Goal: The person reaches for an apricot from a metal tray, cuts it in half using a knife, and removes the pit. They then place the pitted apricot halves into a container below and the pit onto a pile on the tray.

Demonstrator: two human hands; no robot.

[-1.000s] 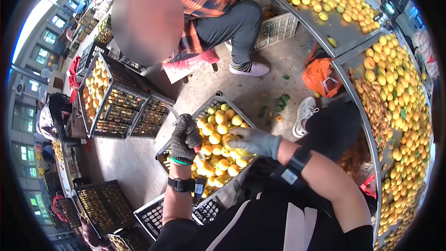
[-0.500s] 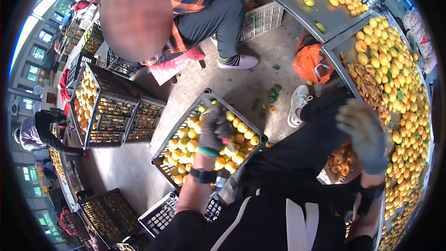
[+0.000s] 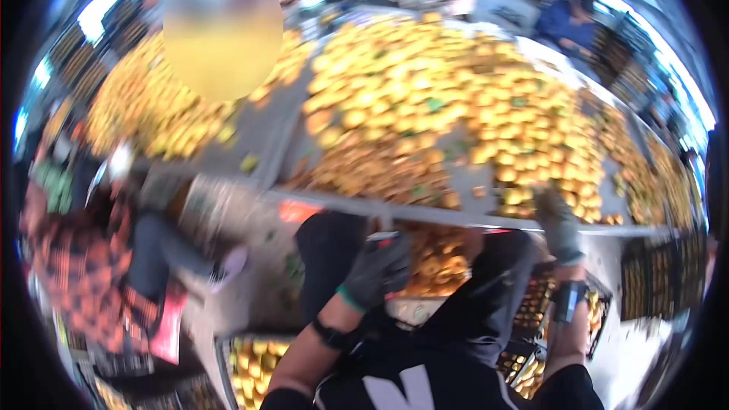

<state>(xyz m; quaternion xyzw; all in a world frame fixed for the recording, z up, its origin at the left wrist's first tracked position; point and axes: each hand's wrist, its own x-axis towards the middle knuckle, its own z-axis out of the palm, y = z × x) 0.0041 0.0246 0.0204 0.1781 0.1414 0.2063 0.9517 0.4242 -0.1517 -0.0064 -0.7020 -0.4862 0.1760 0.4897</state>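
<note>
My left hand (image 3: 377, 269), in a dark grey glove with a green cuff, is closed in front of my lap around a small tool with a red part (image 3: 383, 236); its shape is blurred. My right hand (image 3: 558, 225), in a lighter grey glove, reaches over the table's metal edge to the near side of the round yellow fruit (image 3: 524, 156). Motion smears its fingers. Brownish peels or fruit pieces (image 3: 380, 171) lie on the table ahead of my left hand. Between my knees, below the edge, is a container of orange-brown pieces (image 3: 437, 262).
A black crate of yellow fruit (image 3: 254, 364) stands on the floor at lower left. More crates (image 3: 531, 304) are beside my right leg. A person in a plaid shirt (image 3: 91, 273) sits at the left. Another person (image 3: 569, 26) is across the table.
My view has swung right from the floor crate to face the table. My left hand has moved from above the crate to my lap. My right hand is now at the table's fruit.
</note>
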